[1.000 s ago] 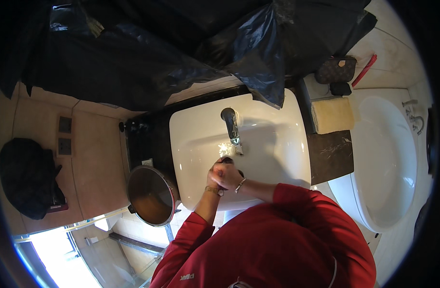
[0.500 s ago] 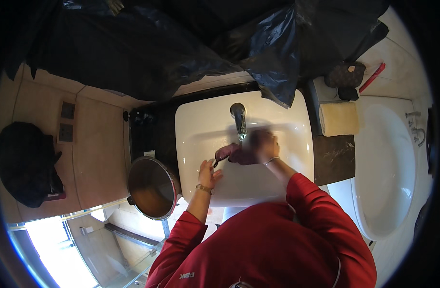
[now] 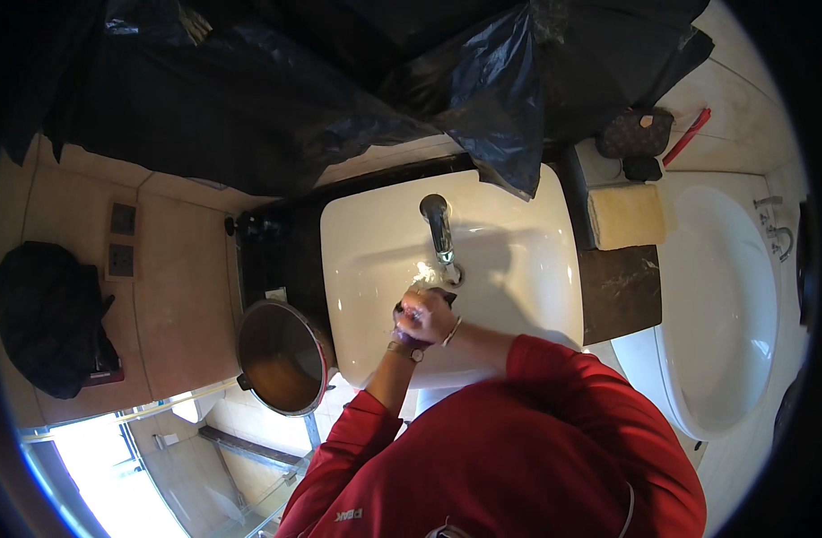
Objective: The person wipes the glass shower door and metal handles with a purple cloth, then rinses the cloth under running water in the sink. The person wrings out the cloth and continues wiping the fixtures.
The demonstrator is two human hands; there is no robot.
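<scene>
Both hands have come back together under the tap [image 3: 438,224], over the white basin [image 3: 536,269]. The right hand [image 3: 431,312] covers the left hand [image 3: 409,334]; their joined grip clasps a dark purple cloth [image 3: 411,339].

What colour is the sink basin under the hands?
White, glossy: the sink basin shows best in the head view.

sink [image 3: 518,269]: glossy ceramic | tap [image 3: 438,224]: shiny metal | pot [image 3: 281,359]: metal
</scene>
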